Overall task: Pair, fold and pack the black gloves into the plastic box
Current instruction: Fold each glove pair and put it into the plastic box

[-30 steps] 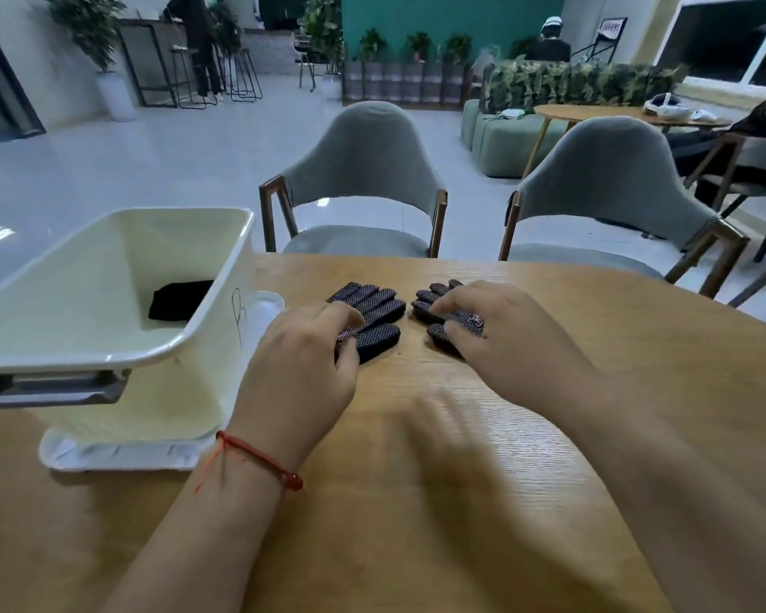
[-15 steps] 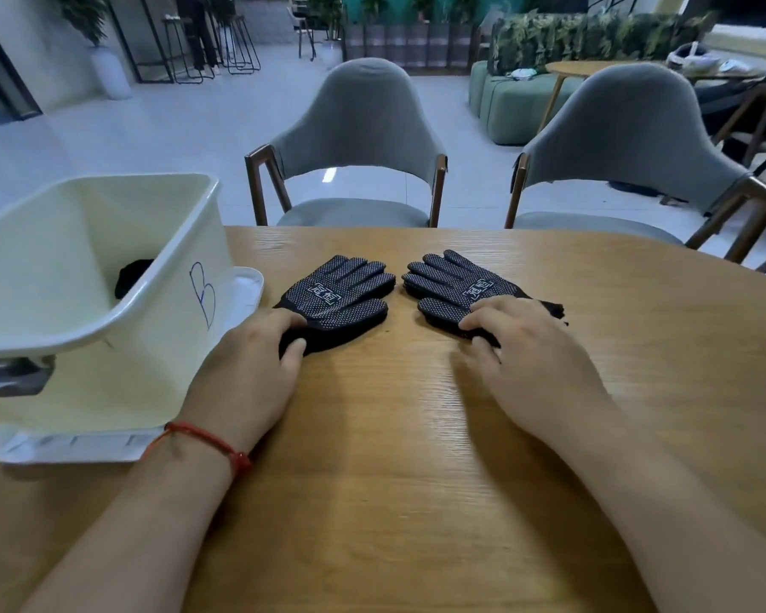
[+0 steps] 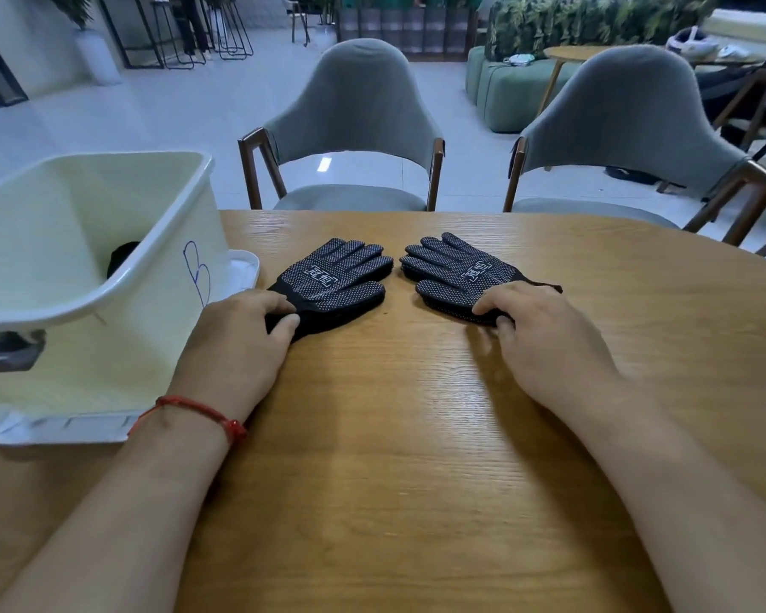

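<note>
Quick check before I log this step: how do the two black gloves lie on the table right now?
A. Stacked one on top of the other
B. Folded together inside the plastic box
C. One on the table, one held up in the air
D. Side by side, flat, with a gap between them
D: the left glove and the right glove lie flat on the table, dotted sides up, bare wood showing between them.

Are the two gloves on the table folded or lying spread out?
Spread out: both gloves lie flat, apart, fingers extended, dotted sides up.
</note>
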